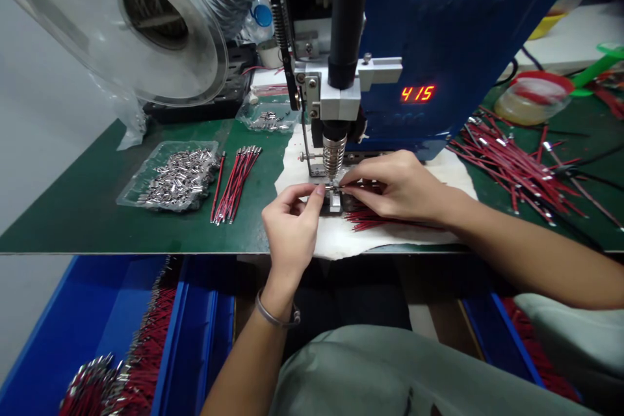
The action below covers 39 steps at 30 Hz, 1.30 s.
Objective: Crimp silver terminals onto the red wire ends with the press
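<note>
Left hand [292, 224], right hand [397, 185] | pinched narrow, contents too small to tell | at small silver metal block [335, 201] | align steadily, clear of silver coiled spring [334, 156]

Grn tabletop [68, 224] nr gry wall [39, 104]

My feed shows a green tabletop [88, 224]: clear tray [131, 185] and red wires [237, 185] at nine o'clock. I see pale cloth [341, 246] at six, wire pile [517, 169] at three.
</note>
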Each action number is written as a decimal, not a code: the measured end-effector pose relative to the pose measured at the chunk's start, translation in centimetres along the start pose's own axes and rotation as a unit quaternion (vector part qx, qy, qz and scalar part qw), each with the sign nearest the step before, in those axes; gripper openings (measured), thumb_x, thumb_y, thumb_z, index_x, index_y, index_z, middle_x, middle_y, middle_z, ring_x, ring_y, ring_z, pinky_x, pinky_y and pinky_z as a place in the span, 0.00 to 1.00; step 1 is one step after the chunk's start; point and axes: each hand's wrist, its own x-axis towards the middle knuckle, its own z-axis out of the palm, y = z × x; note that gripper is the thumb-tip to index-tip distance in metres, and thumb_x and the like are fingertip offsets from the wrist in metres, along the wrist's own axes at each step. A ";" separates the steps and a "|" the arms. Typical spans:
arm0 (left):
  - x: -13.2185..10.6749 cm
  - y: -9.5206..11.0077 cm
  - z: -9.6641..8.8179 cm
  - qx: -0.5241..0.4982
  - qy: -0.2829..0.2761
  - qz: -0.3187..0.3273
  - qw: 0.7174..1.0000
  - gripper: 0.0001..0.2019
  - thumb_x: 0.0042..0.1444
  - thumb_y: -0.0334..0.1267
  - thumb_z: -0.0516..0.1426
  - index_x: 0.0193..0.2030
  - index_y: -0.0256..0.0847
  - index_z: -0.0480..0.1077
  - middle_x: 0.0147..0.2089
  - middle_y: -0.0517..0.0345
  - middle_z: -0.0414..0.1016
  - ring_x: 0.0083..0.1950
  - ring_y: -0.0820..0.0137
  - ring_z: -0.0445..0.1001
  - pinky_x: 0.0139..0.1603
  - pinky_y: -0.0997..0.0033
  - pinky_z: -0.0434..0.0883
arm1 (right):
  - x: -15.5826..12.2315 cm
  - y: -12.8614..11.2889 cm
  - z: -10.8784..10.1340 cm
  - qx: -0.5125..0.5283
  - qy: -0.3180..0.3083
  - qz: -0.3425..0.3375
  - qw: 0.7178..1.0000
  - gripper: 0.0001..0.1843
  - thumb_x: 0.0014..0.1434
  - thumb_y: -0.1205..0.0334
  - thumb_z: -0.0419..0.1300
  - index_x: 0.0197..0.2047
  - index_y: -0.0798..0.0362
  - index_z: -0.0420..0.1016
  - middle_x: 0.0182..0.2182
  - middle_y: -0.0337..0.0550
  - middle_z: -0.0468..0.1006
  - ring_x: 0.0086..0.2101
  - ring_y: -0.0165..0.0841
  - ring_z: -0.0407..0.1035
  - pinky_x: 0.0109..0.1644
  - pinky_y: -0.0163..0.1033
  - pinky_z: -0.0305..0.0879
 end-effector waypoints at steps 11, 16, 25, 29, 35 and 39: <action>0.1 -0.1 0.0 -0.001 -0.001 -0.001 1.000 0.10 0.53 0.44 0.65 0.33 0.39 0.78 0.28 0.57 0.75 0.26 0.74 0.68 0.27 0.73 0.64 | 0.0 0.1 -0.1 0.001 0.000 -0.006 1.000 0.08 0.63 0.66 0.59 0.38 0.56 0.80 0.29 0.42 0.80 0.27 0.28 0.70 0.33 0.32 0.61; 0.1 -0.1 0.0 -0.003 -0.002 -0.002 1.000 0.10 0.53 0.44 0.65 0.34 0.38 0.78 0.27 0.57 0.75 0.26 0.75 0.67 0.28 0.74 0.64 | 0.0 0.1 0.0 0.004 -0.003 -0.009 1.000 0.08 0.63 0.66 0.59 0.40 0.57 0.80 0.30 0.44 0.80 0.27 0.28 0.71 0.33 0.32 0.62; 0.0 0.1 -0.1 -0.001 0.002 0.004 1.000 0.10 0.53 0.43 0.65 0.33 0.38 0.78 0.27 0.58 0.75 0.26 0.75 0.67 0.28 0.75 0.64 | -0.1 0.3 0.1 -0.003 -0.012 -0.019 1.000 0.08 0.64 0.67 0.58 0.40 0.58 0.79 0.31 0.44 0.79 0.29 0.28 0.70 0.34 0.32 0.61; 0.0 0.1 -0.1 -0.002 0.001 0.003 1.000 0.10 0.53 0.43 0.65 0.33 0.37 0.78 0.28 0.57 0.75 0.26 0.75 0.68 0.28 0.75 0.65 | 0.0 0.4 0.0 -0.014 -0.011 -0.033 0.999 0.08 0.64 0.67 0.57 0.40 0.58 0.78 0.30 0.43 0.78 0.28 0.27 0.69 0.34 0.32 0.61; -0.1 0.0 -0.1 0.000 0.003 0.005 1.000 0.10 0.53 0.44 0.65 0.33 0.37 0.79 0.29 0.56 0.76 0.27 0.74 0.69 0.29 0.74 0.66 | -0.1 0.5 0.0 -0.014 -0.012 -0.046 0.999 0.08 0.64 0.68 0.56 0.41 0.58 0.78 0.30 0.42 0.77 0.28 0.26 0.68 0.33 0.31 0.61; -0.1 0.0 -0.1 -0.005 0.002 0.005 1.000 0.10 0.53 0.44 0.65 0.34 0.37 0.79 0.29 0.56 0.77 0.28 0.73 0.71 0.31 0.73 0.67 | -0.1 0.5 0.1 -0.014 -0.011 -0.049 0.999 0.08 0.64 0.69 0.56 0.40 0.59 0.78 0.30 0.43 0.77 0.28 0.26 0.68 0.33 0.31 0.61</action>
